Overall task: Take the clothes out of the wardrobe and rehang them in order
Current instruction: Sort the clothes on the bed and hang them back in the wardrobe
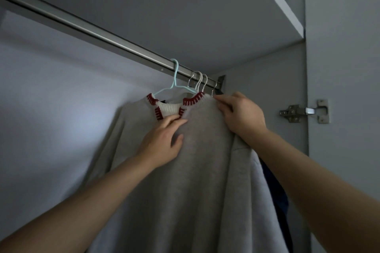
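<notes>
I see more hangers (202, 82) crowding the metal rod (98, 32) by the sweater (185, 170), soft grey knit; L hand (162, 139) flat on it, R hand (240, 117) pinching its shoulder.

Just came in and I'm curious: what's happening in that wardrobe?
A person is straightening a grey sweater hanging on a light blue hanger from the rail. The left hand rests flat below the red-trimmed collar; the right hand grips the shoulder. More hangers and clothes sit behind, toward the right end.
</notes>
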